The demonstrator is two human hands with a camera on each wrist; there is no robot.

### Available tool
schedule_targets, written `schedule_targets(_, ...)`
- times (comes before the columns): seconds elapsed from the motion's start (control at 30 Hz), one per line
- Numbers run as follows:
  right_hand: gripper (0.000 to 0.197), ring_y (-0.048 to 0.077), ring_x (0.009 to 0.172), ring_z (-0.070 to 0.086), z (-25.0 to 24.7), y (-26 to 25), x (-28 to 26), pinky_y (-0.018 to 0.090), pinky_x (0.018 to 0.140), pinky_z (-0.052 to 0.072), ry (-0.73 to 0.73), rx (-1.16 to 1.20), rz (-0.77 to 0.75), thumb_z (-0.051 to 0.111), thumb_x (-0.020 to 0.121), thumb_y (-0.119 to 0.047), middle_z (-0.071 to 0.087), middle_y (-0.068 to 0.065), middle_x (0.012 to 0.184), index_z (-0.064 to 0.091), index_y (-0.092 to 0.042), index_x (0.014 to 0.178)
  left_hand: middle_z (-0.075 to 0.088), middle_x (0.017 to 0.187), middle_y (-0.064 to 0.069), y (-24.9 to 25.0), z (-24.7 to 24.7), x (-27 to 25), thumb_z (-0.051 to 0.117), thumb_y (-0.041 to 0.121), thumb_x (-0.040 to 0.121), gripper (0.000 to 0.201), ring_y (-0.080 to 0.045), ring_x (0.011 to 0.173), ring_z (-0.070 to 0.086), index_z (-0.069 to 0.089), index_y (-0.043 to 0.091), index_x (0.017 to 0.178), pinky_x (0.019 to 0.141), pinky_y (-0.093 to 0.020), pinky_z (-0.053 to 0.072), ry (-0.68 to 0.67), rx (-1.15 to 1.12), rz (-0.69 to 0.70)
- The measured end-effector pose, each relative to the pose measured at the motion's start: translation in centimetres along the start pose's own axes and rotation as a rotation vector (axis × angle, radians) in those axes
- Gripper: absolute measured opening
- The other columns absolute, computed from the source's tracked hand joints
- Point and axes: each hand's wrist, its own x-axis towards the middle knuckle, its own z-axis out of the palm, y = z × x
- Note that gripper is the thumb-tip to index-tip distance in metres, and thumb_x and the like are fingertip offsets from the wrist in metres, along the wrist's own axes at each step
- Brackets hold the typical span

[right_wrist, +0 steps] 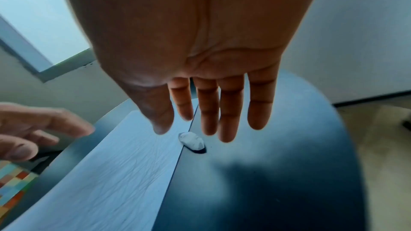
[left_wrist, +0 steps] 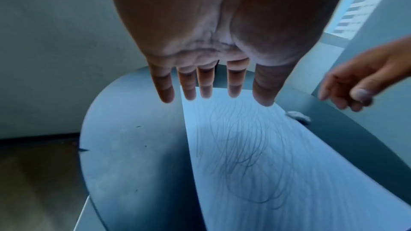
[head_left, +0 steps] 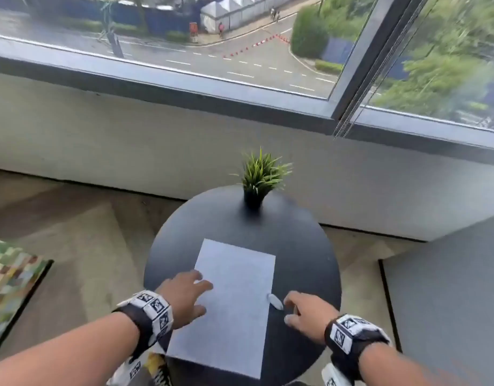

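A white sheet of paper [head_left: 234, 302] [left_wrist: 266, 164] [right_wrist: 122, 173] with faint pencil scribbles lies on a round dark table [head_left: 301, 246] [left_wrist: 133, 147] [right_wrist: 266, 173]. A small white lump, like an eraser [head_left: 274, 300] [left_wrist: 298, 116] [right_wrist: 192, 140], sits at the sheet's right edge. My left hand [head_left: 184, 293] [left_wrist: 205, 92] [right_wrist: 33, 133] is over the sheet's left edge with straight fingers and holds nothing. Whether it touches the paper I cannot tell. My right hand [head_left: 298, 307] [left_wrist: 355, 90] [right_wrist: 209, 126] hovers just right of the lump, fingers extended and empty.
A small green plant in a black pot [head_left: 258, 176] stands at the table's far side. A low wall under a large window runs behind. A colourful patterned cushion [head_left: 11, 274] is at the left and a grey surface [head_left: 449, 288] at the right.
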Motion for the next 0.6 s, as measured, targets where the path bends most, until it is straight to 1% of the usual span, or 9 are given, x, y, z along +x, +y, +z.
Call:
schedule_targets(0.03,0.029,0.019,0.096,0.06,0.6,-0.1,1.4,0.033,0.082,0.046,0.037,-0.008,-0.025,0.055,0.084,-0.047,0.056,-0.009,0.101,0.051,-0.032,0.108,0.019,0.166,0.003,-0.3,0.7,0.8,0.054,0.053,0.097,0.064,-0.022,0.151,0.024,0.029,0.041,0.155,0.119,-0.04,0.029,0.038,0.036,0.048)
schedule_targets(0.1,0.029,0.023,0.093,0.06,1.7,-0.3,3.3,0.038,0.082,0.048,0.096,-0.013,-0.001,0.051,0.083,-0.052,0.055,-0.004,0.103,0.047,-0.032,0.103,0.008,0.17,0.0,-1.2,1.7,2.1,0.054,0.057,0.096,0.072,-0.022,0.155,0.014,0.02,0.04,0.158,0.122,-0.04,0.021,0.091,0.142,0.085)
schedule_targets(0.2,0.036,0.028,0.095,0.06,3.8,-0.7,5.4,0.044,0.082,0.05,0.154,-0.09,0.002,0.052,0.084,-0.053,0.051,-0.002,0.108,0.044,-0.029,0.108,-0.001,0.17,0.002,-2.3,3.8,3.1,0.054,0.064,0.093,0.079,-0.021,0.156,0.008,0.015,0.044,0.158,0.123,-0.045,0.011,0.119,0.256,0.122)
schedule_targets(0.27,0.029,0.03,0.095,0.06,5.6,-0.2,6.6,0.045,0.08,0.05,0.223,-0.117,-0.002,0.05,0.086,-0.049,0.048,-0.002,0.106,0.041,-0.028,0.103,-0.004,0.17,0.003,-3.2,5.2,3.7,0.055,0.066,0.09,0.082,-0.02,0.156,0.006,0.013,0.045,0.158,0.124,-0.044,0.01,0.144,0.305,0.128)
schedule_targets(0.33,0.018,0.029,0.09,0.058,6.5,0.2,7.3,0.042,0.079,0.048,0.329,-0.088,-0.011,0.045,0.09,-0.044,0.049,-0.003,0.103,0.042,-0.028,0.097,-0.008,0.17,0.004,-3.6,6.1,3.5,0.056,0.068,0.089,0.086,-0.019,0.156,0.003,0.009,0.046,0.158,0.124,-0.04,0.009,0.187,0.325,0.15)
schedule_targets(0.4,0.017,0.028,0.085,0.055,7.2,0.3,6.9,0.039,0.077,0.045,0.423,-0.088,-0.013,0.044,0.094,-0.044,0.049,-0.002,0.1,0.046,-0.027,0.094,-0.009,0.17,0.005,-3.4,7.6,2.9,0.055,0.07,0.089,0.088,-0.019,0.156,0.0,0.007,0.047,0.159,0.124,-0.04,0.008,0.212,0.319,0.161)
schedule_targets(0.43,0.017,0.029,0.086,0.055,7.5,0.4,6.6,0.038,0.077,0.044,0.461,-0.097,-0.004,0.044,0.095,-0.043,0.048,-0.001,0.1,0.047,-0.026,0.093,-0.008,0.17,0.006,-3.1,8.4,2.3,0.055,0.071,0.089,0.087,-0.019,0.156,0.001,0.008,0.048,0.158,0.124,-0.041,0.008,0.233,0.308,0.156)
schedule_targets(0.53,0.015,0.027,0.094,0.056,8.4,0.3,5.1,0.039,0.084,0.047,0.478,-0.09,0.023,0.047,0.095,-0.039,0.053,0.001,0.105,0.048,-0.025,0.097,-0.004,0.17,0.004,-1.5,10.8,0.2,0.053,0.075,0.087,0.088,-0.02,0.156,0.001,0.009,0.047,0.158,0.123,-0.043,0.008,0.277,0.279,0.153)
schedule_targets(0.6,0.018,0.023,0.101,0.056,9.4,0.0,4.1,0.036,0.089,0.046,0.478,-0.036,-0.016,0.05,0.093,-0.038,0.055,0.0,0.111,0.052,-0.026,0.107,-0.004,0.17,0.003,-0.1,12.4,-1.0,0.052,0.077,0.086,0.09,-0.021,0.156,0.001,0.009,0.046,0.159,0.123,-0.044,0.007,0.276,0.278,0.171)
